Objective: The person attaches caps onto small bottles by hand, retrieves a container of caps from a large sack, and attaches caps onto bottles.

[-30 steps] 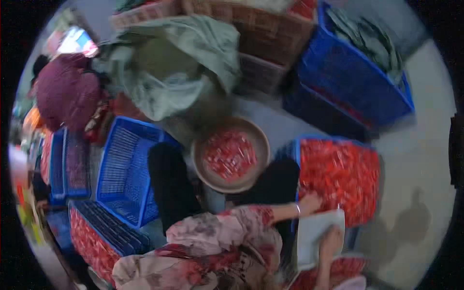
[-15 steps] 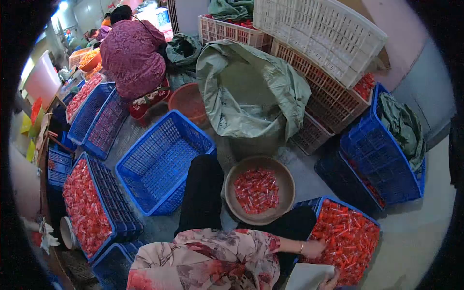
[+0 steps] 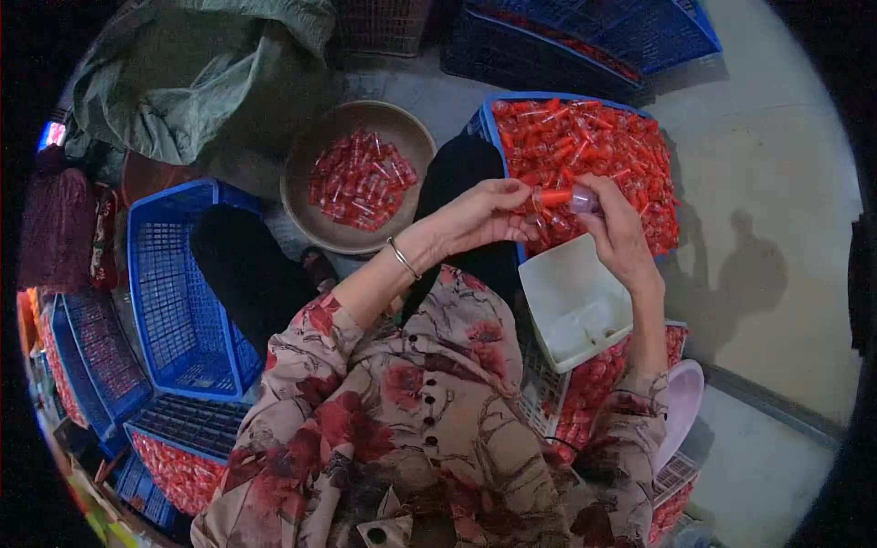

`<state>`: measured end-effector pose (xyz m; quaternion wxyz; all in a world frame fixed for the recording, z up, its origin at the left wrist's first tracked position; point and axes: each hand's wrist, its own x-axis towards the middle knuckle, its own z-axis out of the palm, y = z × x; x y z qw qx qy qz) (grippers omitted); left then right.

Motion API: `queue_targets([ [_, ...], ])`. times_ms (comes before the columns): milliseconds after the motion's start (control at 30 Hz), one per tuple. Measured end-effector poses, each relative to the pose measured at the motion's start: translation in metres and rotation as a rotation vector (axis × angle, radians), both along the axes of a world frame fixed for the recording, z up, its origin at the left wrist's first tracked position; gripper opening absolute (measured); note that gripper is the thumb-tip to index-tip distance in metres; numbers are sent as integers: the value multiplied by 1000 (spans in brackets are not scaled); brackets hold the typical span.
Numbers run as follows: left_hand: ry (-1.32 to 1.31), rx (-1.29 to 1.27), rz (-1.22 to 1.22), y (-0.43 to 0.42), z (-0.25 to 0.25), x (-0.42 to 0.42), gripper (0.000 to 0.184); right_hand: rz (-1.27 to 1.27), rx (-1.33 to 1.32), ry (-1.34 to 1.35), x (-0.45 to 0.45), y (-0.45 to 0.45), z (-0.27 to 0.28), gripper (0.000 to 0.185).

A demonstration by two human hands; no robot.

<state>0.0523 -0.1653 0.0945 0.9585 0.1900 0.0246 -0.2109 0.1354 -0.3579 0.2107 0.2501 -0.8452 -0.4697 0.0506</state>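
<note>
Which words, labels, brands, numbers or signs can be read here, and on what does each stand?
None can be read.
Tube in the hands' grip: no legible lettering.
Sack: no legible lettering.
White tub: no legible lettering.
Bright patch, far left: too small and blurred to tell.

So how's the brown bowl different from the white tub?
The brown bowl is round, but the white tub has straight sides and corners. The brown bowl holds a pile of red pieces, while the white tub has no pile like that. And one's brown, one's white! Both are open on top.
</note>
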Motion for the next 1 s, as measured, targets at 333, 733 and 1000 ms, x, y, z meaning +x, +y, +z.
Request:
queue_targets([
  [333,-129,415,-50,-9,3,-23,27,325,-44,-147,-9,10,-22,33],
  [733,-641,1505,430,30,-12,-59,24,-341,283,543,-85,58,-76,27],
  [1000,-124,1046,57,39,2,-69,29,-40,164,22,-69,53,-74,32],
])
